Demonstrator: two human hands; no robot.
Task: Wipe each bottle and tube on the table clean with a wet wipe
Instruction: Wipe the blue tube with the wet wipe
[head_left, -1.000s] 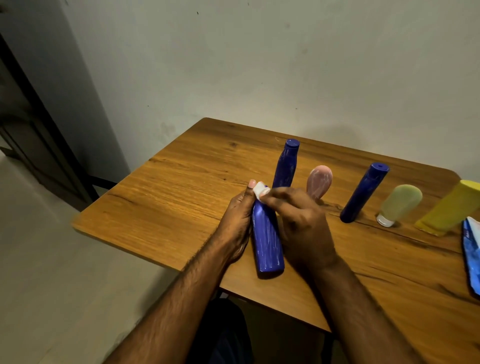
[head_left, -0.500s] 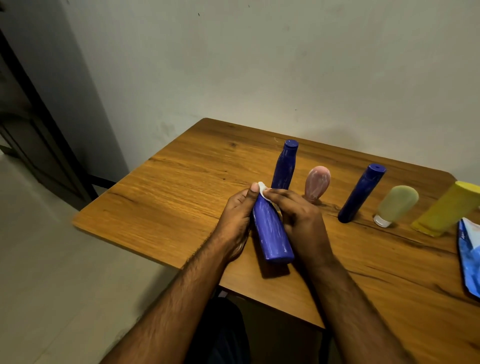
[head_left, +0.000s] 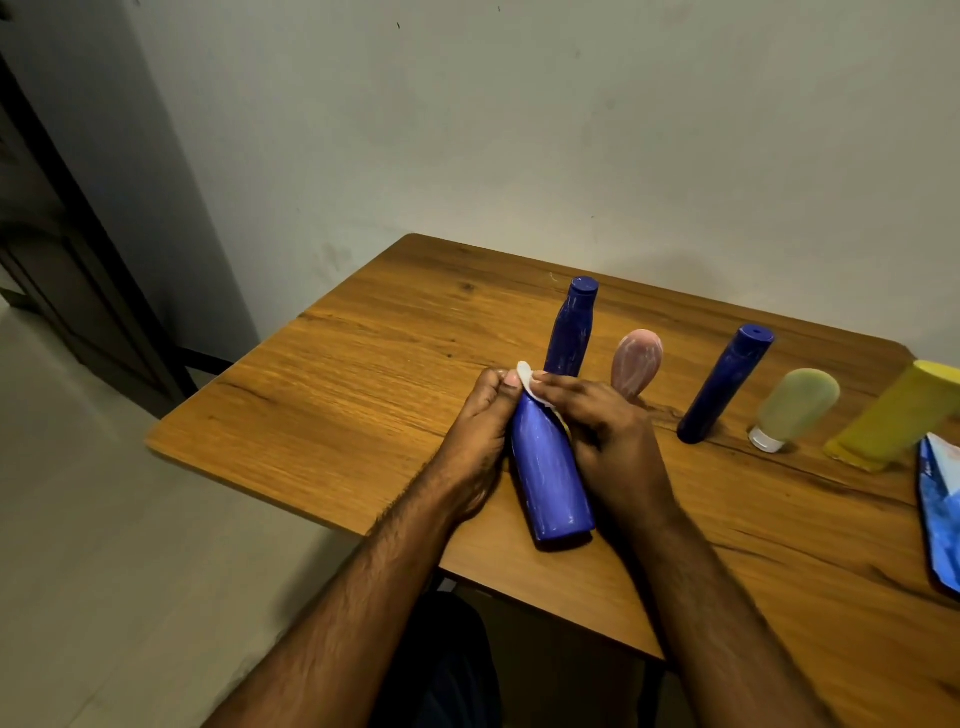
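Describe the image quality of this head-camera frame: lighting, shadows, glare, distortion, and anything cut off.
Head view: dim, warm light; soft shadows on the wall behind the standing bottles; faint streaky glare on the blue bottle that the left hand and right hand hold with the wipe; wide-angle bending tilts the yellow tube at the right edge; the blue packet is cropped.

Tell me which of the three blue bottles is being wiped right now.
The nearest blue bottle, tilted between both hands with the wet wipe at its neck; the other two stand untouched behind.
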